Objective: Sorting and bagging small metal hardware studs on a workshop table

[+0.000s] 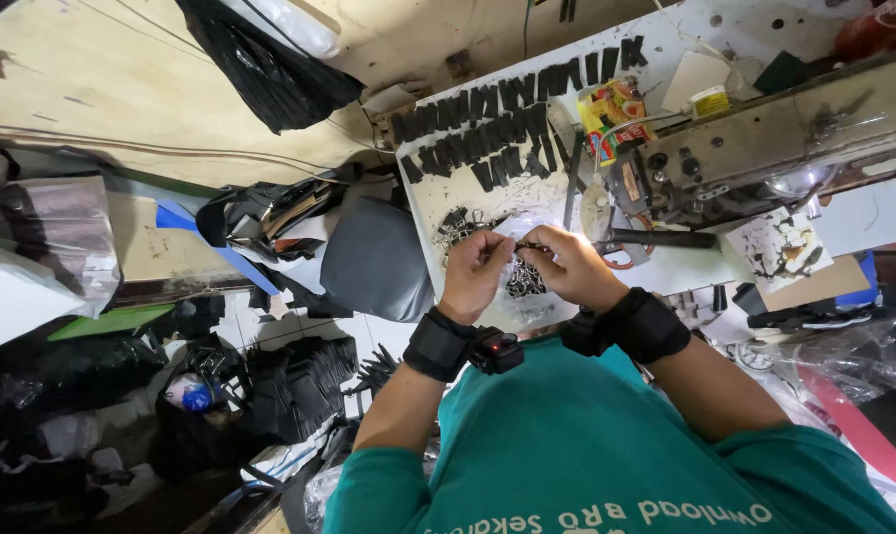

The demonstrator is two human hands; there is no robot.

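My left hand [475, 269] and my right hand [570, 265] meet over the near edge of a white work table [685, 40]. Together they pinch a small dark strip with a metal ring [527, 245] between the fingertips. Both wrists wear black bands. Right under the hands lies a clear plastic bag of metal rings [523, 285]. A small heap of more rings [460, 225] sits just left of my left hand. Rows of short black strips [488, 129] are laid out across the far part of the table.
A sewing machine [764, 138] stands at the right, with a colourful packet [611, 109] beside it. A grey seat cushion [374, 257] sits left of the table. Black bags and stacks of black pieces [290, 386] crowd the floor at the left.
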